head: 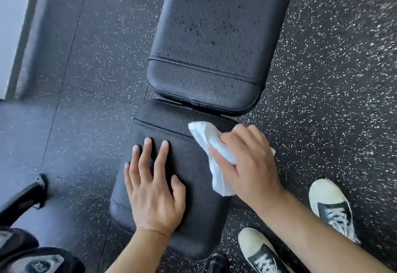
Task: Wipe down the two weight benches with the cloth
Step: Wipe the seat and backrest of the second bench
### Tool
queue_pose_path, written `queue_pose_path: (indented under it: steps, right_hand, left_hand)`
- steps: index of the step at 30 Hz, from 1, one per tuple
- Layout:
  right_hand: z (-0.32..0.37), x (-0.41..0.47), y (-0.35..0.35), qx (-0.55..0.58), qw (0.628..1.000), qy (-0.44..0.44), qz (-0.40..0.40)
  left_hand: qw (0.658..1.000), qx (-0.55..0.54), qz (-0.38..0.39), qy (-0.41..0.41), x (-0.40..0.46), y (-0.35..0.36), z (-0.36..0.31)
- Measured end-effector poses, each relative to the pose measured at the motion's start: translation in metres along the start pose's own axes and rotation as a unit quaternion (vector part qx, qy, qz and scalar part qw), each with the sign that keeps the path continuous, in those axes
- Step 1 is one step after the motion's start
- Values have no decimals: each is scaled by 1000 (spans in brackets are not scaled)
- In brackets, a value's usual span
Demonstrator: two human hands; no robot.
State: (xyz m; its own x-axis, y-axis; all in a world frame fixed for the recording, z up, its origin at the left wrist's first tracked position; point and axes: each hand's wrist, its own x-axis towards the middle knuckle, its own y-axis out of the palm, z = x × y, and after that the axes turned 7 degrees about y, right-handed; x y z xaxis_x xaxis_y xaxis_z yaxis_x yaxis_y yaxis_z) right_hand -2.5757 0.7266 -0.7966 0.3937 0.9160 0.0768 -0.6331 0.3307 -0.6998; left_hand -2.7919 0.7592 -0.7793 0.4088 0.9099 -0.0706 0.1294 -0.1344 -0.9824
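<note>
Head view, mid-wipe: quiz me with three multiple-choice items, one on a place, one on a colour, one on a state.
1. Where is the white crumpled cloth?
A. on the speckled floor
B. on the black padded seat pad, right side
C. on the backrest

2. What colour is the leather-textured backrest pad?
A. black
B. red
C. grey

3. How does the left hand lie?
A. gripping the cloth
B. curled in a fist
C. flat, fingers straight

Answers: 1 B, the right hand holds it against the seat pad; 2 A, black, dotted with droplets; 3 C, it presses flat on the seat.
</note>
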Motion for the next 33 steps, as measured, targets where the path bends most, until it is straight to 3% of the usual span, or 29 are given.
queue_pose_path:
  steps: [6,13,18,23,27,30,33]
  right_hand:
    - [-2,-49,-4,90,992,92,16]
    - [-1,5,2,57,993,82,-64]
    - [11,-26,10,129,968,189,-103]
    - [26,-101,22,173,932,306,-83]
    - [40,-131,28,194,924,325,-50]
    - [35,-109,20,212,927,307,-37]
    - [20,-56,15,220,915,325,-93]
  left_hand:
    - [1000,8,-10,5,4,1,2]
    - [1000,3,-12,15,3,3,2]
    - [1000,3,-13,9,4,3,2]
    - [1000,-3,-22,10,2,4,3]
    - [1000,-6,-29,10,4,3,2]
    - [999,-13,-32,11,4,1,0]
    - [999,-15,-35,10,4,1,-3]
